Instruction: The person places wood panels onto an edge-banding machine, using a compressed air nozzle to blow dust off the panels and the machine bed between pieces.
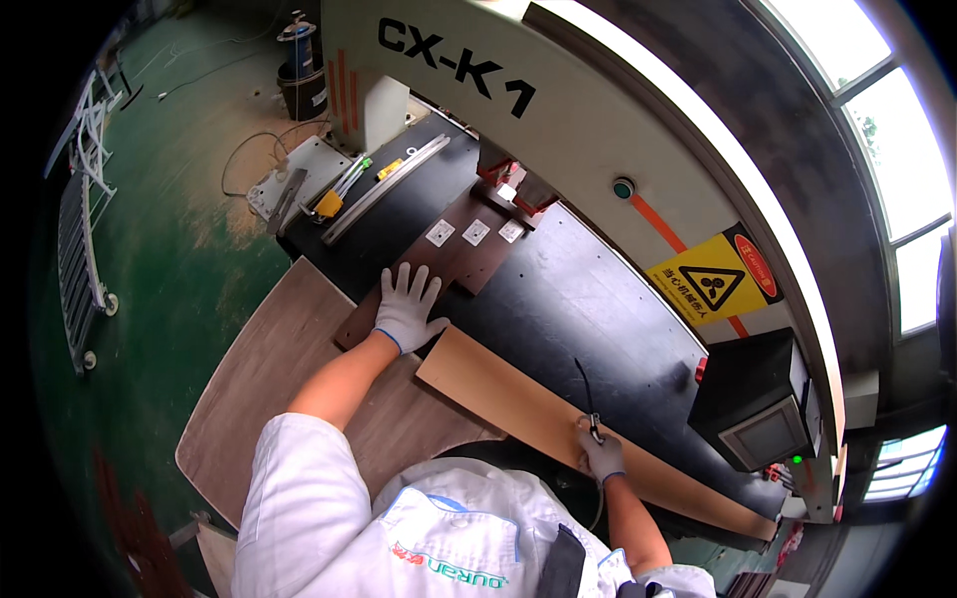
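Both busy now, my left hand (pixel 407 307) spread flat on brown board (pixel 461 247) by the plank's left end, my right hand (pixel 602 457) gripping an air gun (pixel 595 425) over the plank (pixel 513 381).

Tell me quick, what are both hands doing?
Left hand: open, spread out on the dark brown board.
Right hand: closed, holding a small tool with a thin black tip.

Woodworking workshop, large pale machine (pixel 583 149), yellow warning sign (pixel 710 281), sawdust (pixel 214 214) on green floor (pixel 159 344), wood-toned boards (pixel 498 387)
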Available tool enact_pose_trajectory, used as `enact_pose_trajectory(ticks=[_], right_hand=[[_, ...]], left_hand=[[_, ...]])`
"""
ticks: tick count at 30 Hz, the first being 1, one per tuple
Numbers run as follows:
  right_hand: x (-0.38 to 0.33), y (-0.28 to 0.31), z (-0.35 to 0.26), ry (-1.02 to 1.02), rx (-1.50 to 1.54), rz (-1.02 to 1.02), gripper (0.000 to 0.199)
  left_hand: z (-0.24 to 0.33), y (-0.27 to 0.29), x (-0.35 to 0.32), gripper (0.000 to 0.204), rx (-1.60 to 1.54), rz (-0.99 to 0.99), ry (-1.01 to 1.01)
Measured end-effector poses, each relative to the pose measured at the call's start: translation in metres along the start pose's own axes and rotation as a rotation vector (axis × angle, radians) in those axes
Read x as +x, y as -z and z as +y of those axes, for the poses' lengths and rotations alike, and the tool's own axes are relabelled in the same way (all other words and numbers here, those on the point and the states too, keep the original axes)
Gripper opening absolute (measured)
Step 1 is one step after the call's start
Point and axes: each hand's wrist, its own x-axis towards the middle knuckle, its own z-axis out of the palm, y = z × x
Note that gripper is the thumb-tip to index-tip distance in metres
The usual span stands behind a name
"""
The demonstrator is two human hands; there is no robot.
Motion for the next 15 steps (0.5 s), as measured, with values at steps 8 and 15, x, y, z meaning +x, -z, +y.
enact_pose_trajectory(ticks=[8, 15], right_hand=[[0.001, -0.002, 0.002, 0.021, -0.036, 0.053, 0.056], [-0.032, 0.005, -0.015, 0.017, -0.059, -0.044, 0.034]], left_hand=[[0.021, 0.031, 0.071, 0.120, -0.177, -0.064, 0.186], [0.062, 0.024, 0.164, 0.117, -0.243, 0.150, -0.016]])
